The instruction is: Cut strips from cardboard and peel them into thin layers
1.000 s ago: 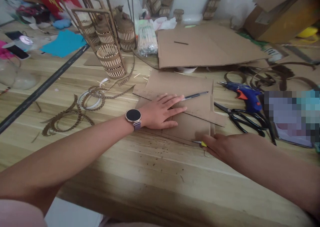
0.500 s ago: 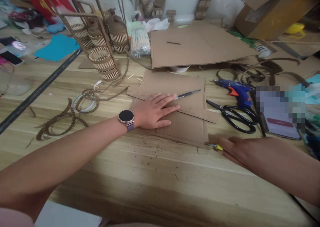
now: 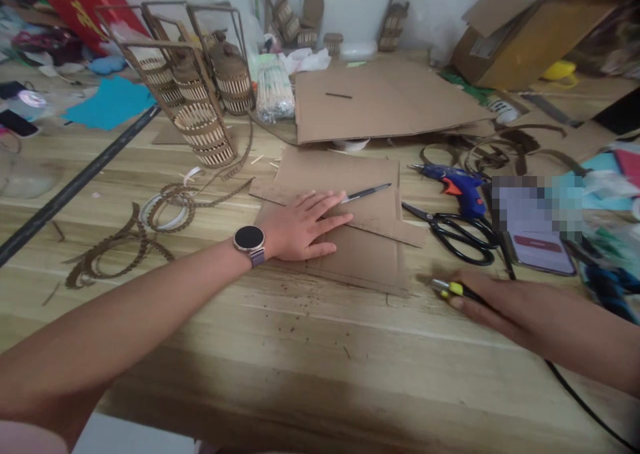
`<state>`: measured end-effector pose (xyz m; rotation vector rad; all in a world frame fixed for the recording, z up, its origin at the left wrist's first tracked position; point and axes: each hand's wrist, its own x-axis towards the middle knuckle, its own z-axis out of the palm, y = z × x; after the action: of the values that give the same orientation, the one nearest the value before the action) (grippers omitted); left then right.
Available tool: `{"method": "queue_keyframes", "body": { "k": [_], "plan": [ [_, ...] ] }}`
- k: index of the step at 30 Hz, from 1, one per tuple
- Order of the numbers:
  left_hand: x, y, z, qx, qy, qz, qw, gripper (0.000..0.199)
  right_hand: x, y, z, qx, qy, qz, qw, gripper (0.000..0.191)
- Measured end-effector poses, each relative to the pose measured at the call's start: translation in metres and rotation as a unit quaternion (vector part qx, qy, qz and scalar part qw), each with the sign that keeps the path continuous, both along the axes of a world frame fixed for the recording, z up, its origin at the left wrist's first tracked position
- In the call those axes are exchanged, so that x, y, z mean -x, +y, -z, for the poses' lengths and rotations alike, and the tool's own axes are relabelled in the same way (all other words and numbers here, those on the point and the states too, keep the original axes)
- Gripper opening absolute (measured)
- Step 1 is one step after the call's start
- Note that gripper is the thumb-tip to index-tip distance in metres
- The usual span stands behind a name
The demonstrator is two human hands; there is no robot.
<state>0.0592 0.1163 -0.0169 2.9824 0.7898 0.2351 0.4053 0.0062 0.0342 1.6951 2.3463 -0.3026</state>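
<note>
My left hand (image 3: pixel 307 227), fingers spread, lies flat on a cardboard strip (image 3: pixel 403 231) that crosses a cardboard sheet (image 3: pixel 370 261). A dark pen (image 3: pixel 367 192) rests just beyond its fingertips. To the right of the sheet, my right hand (image 3: pixel 483 301) is closed around a yellow and black utility knife (image 3: pixel 453 290), its metal tip pointing left and apart from the cardboard. Black-handled scissors (image 3: pixel 463 237) lie beyond my right hand, beside a blue glue gun (image 3: pixel 463 187).
Slatted cardboard baskets with tall frames (image 3: pixel 207 134) stand at the back left. Corrugated strips (image 3: pixel 125 247) lie coiled on the left. A large cardboard sheet (image 3: pixel 380 107) is at the back. A phone (image 3: pixel 540 247) lies on the right, and dark crumbs dot the near wood.
My right hand with the knife has moved away from the sheet's lower right corner, slightly right and nearer. My left hand stays on the cardboard. The whole view has shifted slightly.
</note>
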Motion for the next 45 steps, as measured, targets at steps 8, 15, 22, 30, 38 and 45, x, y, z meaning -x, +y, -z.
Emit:
{"method": "queue_keyframes", "body": {
  "k": [8,15,22,30,38,45],
  "plan": [
    [-0.002,0.0,0.003,-0.043,-0.04,-0.011,0.998,0.067,0.045,-0.032,-0.021,0.319,0.475,0.261,0.777,0.033],
    [0.013,-0.028,-0.016,-0.118,-0.077,-0.132,0.981,0.045,0.098,-0.018,-0.024,0.215,0.696,0.423,0.539,0.035],
    [0.06,-0.07,-0.017,-0.041,-0.074,-0.368,0.926,0.03,0.1,-0.023,0.003,0.277,0.751,0.349,0.487,0.043],
    [0.04,-0.103,-0.019,0.044,-0.119,-0.341,0.931,0.026,0.09,-0.023,0.018,0.299,0.711,0.261,0.58,0.041],
    [0.033,-0.089,-0.039,0.01,-0.115,-0.269,0.956,0.028,0.087,-0.017,0.008,0.293,0.618,0.206,0.7,0.041],
    [0.001,-0.035,-0.025,-0.004,-0.065,-0.179,0.982,0.042,0.115,0.007,-0.02,0.175,0.306,-0.093,0.931,0.029]
  ]
}}
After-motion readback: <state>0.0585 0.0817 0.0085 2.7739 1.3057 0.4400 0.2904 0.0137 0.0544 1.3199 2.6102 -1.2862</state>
